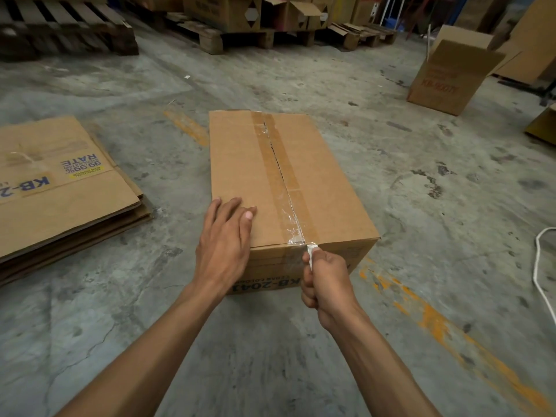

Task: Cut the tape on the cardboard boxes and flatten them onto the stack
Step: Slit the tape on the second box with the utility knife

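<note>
Now | box (270, 176) on floor (421, 191), mid, stack (60, 188) near its left | left hand (224, 239) flat, fingers straight, pressing box top | right hand (326, 285) clenched on cutter (310, 251) at tape (278, 164) near edge | risk: blade pulls toward body, may slip off edge; box could shift if press eases

A taped cardboard box (288, 188) is pressed flat-palmed by the left hand (224, 239). A small white cutter (311, 251) is gripped by the right hand (326, 284), just beside it at the tape (281, 176) end.
</note>
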Available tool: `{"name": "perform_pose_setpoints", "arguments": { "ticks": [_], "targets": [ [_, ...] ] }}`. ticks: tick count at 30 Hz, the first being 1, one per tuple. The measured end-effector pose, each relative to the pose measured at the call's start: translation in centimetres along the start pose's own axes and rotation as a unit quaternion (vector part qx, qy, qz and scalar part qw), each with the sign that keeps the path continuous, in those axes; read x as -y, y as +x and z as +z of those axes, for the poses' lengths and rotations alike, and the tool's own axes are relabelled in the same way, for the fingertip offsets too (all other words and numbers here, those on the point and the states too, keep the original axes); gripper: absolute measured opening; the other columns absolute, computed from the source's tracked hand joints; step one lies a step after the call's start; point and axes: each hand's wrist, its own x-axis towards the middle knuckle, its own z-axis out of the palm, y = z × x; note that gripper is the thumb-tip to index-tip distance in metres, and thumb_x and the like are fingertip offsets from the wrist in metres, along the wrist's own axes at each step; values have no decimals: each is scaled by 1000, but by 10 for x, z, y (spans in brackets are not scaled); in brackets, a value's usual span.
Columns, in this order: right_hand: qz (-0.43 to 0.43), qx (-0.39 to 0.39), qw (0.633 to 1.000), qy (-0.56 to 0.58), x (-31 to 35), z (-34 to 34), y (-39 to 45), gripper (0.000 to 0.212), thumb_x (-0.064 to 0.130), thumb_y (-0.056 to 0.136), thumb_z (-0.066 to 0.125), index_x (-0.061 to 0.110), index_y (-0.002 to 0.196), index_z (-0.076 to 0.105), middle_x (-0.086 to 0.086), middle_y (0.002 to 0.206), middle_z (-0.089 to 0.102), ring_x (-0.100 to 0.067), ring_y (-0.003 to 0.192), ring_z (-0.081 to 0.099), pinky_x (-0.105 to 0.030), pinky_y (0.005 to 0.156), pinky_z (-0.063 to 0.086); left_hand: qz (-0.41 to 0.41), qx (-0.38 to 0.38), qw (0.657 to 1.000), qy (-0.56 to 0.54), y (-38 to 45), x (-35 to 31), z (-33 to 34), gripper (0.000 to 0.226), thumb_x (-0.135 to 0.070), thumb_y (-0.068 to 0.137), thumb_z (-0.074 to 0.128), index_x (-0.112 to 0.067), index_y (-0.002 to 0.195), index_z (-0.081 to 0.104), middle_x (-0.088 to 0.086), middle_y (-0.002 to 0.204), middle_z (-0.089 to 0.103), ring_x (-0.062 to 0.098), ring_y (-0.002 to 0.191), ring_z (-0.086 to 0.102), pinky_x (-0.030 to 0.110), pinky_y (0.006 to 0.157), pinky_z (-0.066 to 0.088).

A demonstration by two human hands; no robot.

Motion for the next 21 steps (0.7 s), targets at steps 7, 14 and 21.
{"name": "perform_pose_setpoints", "arguments": {
  "ticks": [7, 14, 21],
  "targets": [
    [-11, -18, 999, -31, -7, 1, -7, 33, 19, 104, 30, 11, 79, 49, 4, 42, 31, -8, 32, 22, -17, 40, 16, -6, 11, 999, -30, -1, -3, -5, 54, -44, 103, 17, -26, 133, 60, -4, 149, 43, 17, 147, 16, 26, 113, 14],
    [-6, 14, 1000, 5, -8, 0, -6, 31, 20, 104, 31, 11, 80, 48, 4, 43, 28, -9, 34, 17, -17, 42, 13, -30, 22, 996, -77, 0, -6, -10, 63, -48, 99, 10, -28, 133, 60, -9, 151, 39, 10, 147, 11, 25, 112, 12],
    [-3, 46, 999, -3, -1, -2, 6, 30, 21, 104, 32, 13, 79, 46, 3, 47, 26, -9, 38, 14, -17, 42, 12, -26, 39, 997, -69, 0, -4, -10, 61, -52, 99, 9, -33, 134, 56, -12, 153, 36, 7, 147, 9, 28, 110, 13]
  ]
}}
